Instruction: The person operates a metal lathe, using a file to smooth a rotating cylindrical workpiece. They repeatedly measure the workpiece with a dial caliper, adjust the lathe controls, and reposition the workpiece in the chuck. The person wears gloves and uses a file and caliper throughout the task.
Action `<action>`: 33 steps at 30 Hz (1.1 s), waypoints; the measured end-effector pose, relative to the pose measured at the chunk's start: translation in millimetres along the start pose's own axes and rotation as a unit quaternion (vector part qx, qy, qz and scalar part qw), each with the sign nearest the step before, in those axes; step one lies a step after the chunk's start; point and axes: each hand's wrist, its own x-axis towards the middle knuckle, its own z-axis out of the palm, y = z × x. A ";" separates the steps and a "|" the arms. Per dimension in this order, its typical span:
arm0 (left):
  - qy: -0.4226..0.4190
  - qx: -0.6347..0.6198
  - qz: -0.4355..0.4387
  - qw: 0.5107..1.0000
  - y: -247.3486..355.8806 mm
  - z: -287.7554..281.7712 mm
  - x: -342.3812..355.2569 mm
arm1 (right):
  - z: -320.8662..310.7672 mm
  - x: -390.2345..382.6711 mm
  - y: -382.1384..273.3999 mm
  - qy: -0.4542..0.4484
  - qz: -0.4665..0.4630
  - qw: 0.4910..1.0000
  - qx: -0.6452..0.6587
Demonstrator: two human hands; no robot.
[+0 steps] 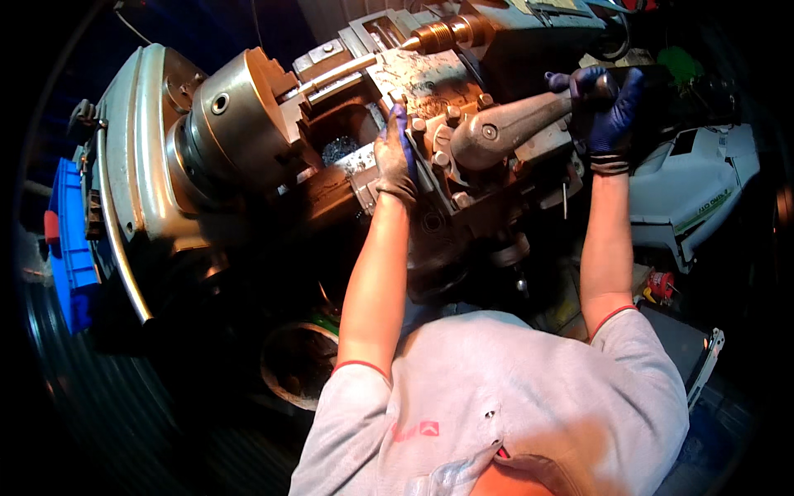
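A metal lathe tool post with several square-headed bolts (441, 157) sits in the middle. Against its left side is my left hand (395, 159) in a dark purple glove, fingers pressed together and pointing away from me. What lies inside that grip is hidden. A thick lever (517, 128) runs up and right from the top of the tool post. Around its far end closes my right hand (608, 116), also gloved, with the thumb raised. Left of my left hand stands the large lathe chuck (240, 116), its jaws facing the tool post.
Metal chips (339, 149) lie in the gap between chuck and tool post. A tailstock with a coppery ribbed part (447, 35) is behind. A blue plastic crate (73, 248) stands far left, a round container (299, 364) below, and a white plastic casing (699, 194) at right.
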 end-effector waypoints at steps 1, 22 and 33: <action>-0.001 0.039 0.008 0.999 3.0 2.7 -2.1 | -1.6 0.1 -3.0 0.034 -0.013 0.999 -0.019; -0.091 0.095 0.061 0.989 -11.1 -34.8 15.2 | -79.1 -103.4 -63.6 0.481 -0.015 0.842 -0.243; 0.034 0.324 -0.023 0.945 22.1 -54.4 19.3 | -101.0 -185.1 70.4 0.133 0.414 0.587 -0.683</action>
